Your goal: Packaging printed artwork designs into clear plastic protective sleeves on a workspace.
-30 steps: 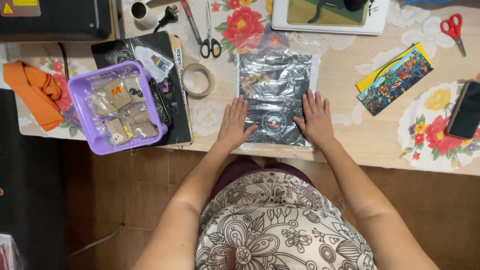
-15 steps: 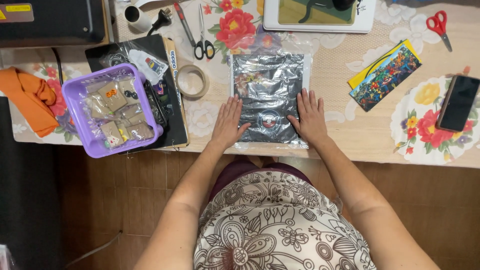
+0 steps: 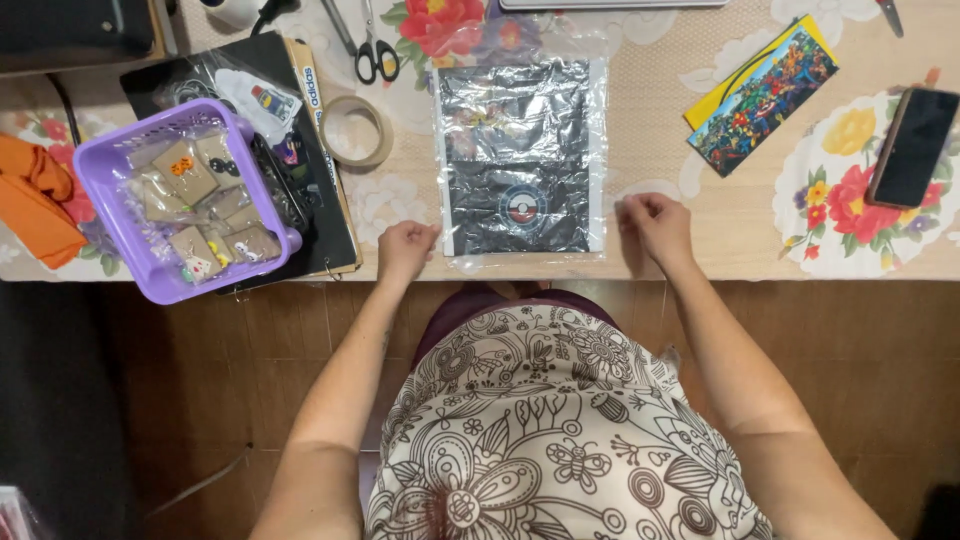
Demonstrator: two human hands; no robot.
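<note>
Head view, looking straight down. Left hand sits at the near left corner of the bag, fingers curled loosely, knuckles just beside the clear plastic edge; whether it pinches that edge cannot be told. Right hand sits at the near right corner, also loosely curled, fingertips at or just off the plastic margin. The hands are apart, one on each side, neither clearly clamped on anything.

The bag lies flat on the surface between the hands and runs away from them: a silvery foil sheet inside a clear sleeve, a round emblem near the hands' end.

Judgement on the work in hand: it looks like squaring or smoothing the bag from its near corners. To do that well, keep both hands level, pull evenly outward, and keep the foil flat so it does not crease.

Beyond the left hand: tape roll, scissors. Further left: purple basket of small packets on a black folder, orange cloth past it. Beyond the right hand: colourful card and phone, well apart from the bag.
</note>
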